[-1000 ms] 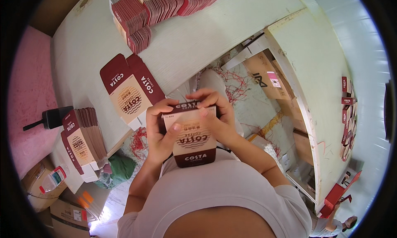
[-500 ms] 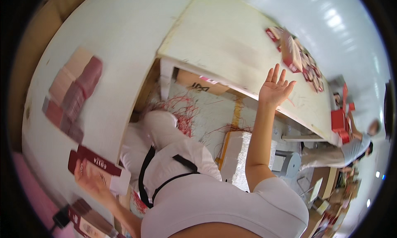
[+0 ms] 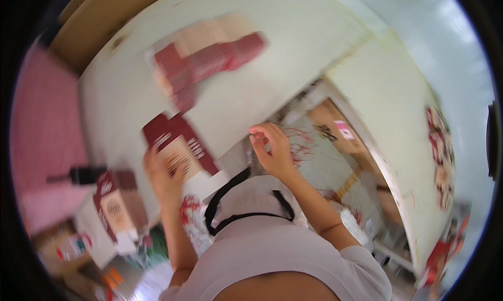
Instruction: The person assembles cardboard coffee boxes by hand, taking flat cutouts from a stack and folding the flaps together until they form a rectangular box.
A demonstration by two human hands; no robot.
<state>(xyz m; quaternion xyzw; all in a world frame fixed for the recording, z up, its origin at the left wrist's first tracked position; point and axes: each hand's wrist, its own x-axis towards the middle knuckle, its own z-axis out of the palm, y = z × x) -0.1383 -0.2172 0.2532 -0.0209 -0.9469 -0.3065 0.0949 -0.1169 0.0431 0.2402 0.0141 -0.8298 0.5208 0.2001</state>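
My left hand (image 3: 164,178) lies on a flat maroon-and-beige carton (image 3: 184,162), fingers stretched and thumb apart over its face. This carton rests at the table's near edge, its white flap toward my body. My right hand (image 3: 273,150) is over the table edge, right of the carton, fingers loosely curled with a gap to the thumb. Nothing shows in it. Farther up the table, a row of overlapping maroon-and-beige cartons (image 3: 209,52) lies fanned out, blurred. At lower left is a stack of similar cartons (image 3: 119,209).
A second table (image 3: 377,86) stands to the right, bearing more cartons (image 3: 440,159) at its far side. Beneath it are a brown cardboard box (image 3: 335,125) and red strands (image 3: 301,146) on the floor. A dark object (image 3: 86,174) sits beside the carton stack, near a pink surface (image 3: 47,128).
The view has swung left. My right arm, earlier stretched toward the second table with an open palm, has come back near the carton, fingers now curled. My left hand stays at the carton.
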